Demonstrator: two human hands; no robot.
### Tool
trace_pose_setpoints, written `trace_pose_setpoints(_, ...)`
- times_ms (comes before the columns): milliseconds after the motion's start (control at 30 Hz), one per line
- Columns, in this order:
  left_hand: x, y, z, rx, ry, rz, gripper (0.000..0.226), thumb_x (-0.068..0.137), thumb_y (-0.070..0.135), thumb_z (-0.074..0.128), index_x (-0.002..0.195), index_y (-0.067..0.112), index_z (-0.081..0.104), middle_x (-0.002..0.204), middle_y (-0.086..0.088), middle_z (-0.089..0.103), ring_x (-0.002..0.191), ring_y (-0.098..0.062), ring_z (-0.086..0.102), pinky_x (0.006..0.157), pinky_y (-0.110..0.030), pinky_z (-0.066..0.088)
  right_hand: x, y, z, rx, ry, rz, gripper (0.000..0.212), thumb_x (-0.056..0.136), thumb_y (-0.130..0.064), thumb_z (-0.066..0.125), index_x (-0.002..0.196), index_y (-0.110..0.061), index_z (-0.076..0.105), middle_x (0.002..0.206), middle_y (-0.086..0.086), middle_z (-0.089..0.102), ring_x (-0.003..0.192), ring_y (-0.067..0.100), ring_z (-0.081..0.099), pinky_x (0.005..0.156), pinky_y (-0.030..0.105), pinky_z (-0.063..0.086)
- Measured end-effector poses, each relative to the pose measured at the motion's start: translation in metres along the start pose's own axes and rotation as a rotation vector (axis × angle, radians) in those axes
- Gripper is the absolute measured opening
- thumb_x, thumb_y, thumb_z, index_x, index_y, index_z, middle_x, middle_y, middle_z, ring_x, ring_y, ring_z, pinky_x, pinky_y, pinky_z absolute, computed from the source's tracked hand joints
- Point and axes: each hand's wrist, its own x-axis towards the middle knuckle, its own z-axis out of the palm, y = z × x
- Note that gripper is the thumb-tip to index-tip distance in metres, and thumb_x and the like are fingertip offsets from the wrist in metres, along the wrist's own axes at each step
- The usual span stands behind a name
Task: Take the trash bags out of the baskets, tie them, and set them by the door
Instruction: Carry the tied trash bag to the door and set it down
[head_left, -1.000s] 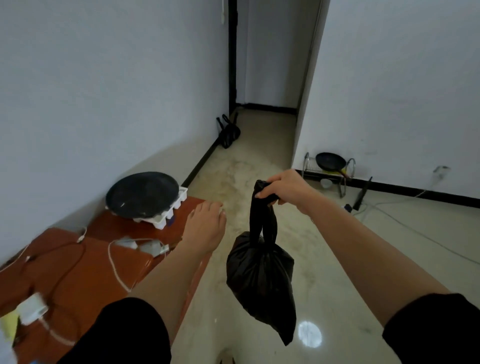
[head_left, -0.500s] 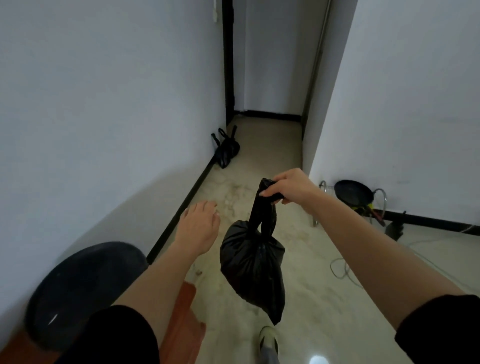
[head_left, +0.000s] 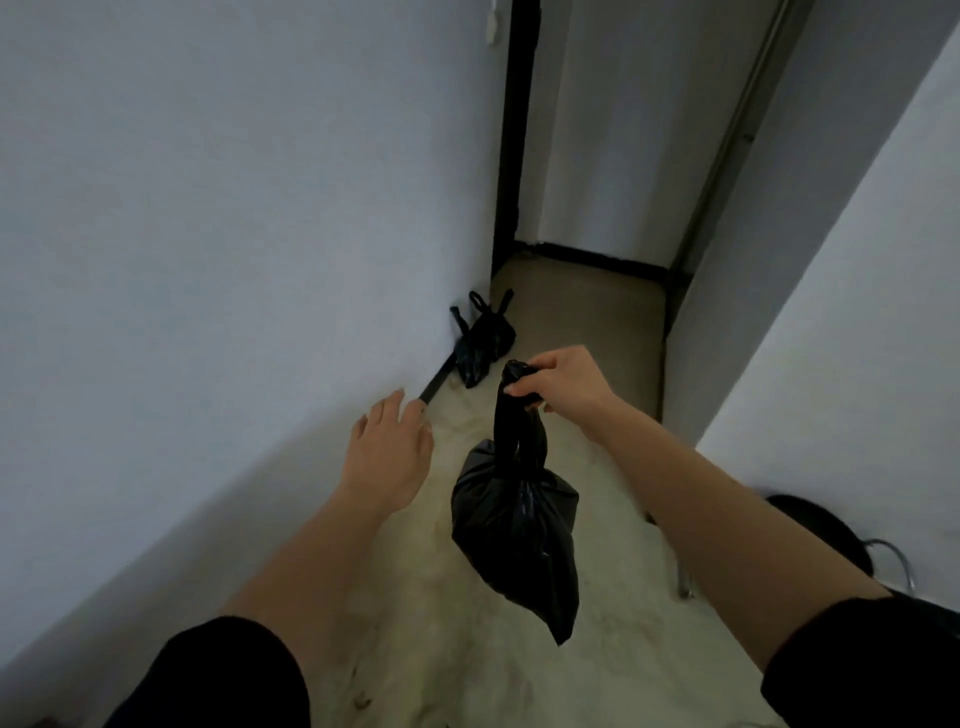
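Right hand (head_left: 563, 384) grips tied bag (head_left: 517, 525); left hand (head_left: 389, 457) open, empty. Hallway bag (head_left: 483, 343) now nearer: drop-off imminent.

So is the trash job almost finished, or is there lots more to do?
Partly done. One tied black trash bag on the floor already sits against the wall near the dark door frame. The right hand carries another tied trash bag by its handles, hanging above the floor. The left hand is empty. This bag is not yet set down. No baskets are in view, so more may remain.
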Motion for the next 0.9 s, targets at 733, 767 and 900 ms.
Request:
trace_pose_setpoints(733,0.551,-0.120,0.116,0.072,-0.090,0.043,0.041,0.102,0.029,0.030,0.139,0.015,0.040,0.155,-0.011,0.026,0.144,-0.024,0.022,0.117,-0.044,0.018,0.604,-0.005,0.019,0.039,-0.077,0.107,0.019,0.080,-0.001,0.073,0.098,0.005,0.071,0.075,0.009,0.065,0.056,0.012,0.059,0.042,0.013,0.043)
trace_pose_setpoints(767,0.573,-0.124,0.126,0.071,-0.092,0.035,0.042,0.102,0.029,0.029,0.140,0.015,0.040,0.155,-0.011,0.026,0.144,-0.024,0.020,0.117,-0.044,0.017,0.633,-0.002,0.023,0.038,-0.090,0.102,0.020,0.079,-0.002,0.074,0.098,0.004,0.071,0.078,0.010,0.066,0.059,0.014,0.060,0.044,0.014,0.045)
trace_pose_setpoints(900,0.658,-0.138,0.166,0.114,-0.121,0.000,0.044,0.103,0.030,0.026,0.143,0.016,0.036,0.157,-0.009,0.021,0.146,-0.023,0.015,0.118,-0.043,0.010,0.743,0.016,0.035,0.026,-0.135,0.083,0.010,0.078,-0.003,0.075,0.086,-0.004,0.071,0.076,0.010,0.068,0.058,0.015,0.061,0.049,0.019,0.049)
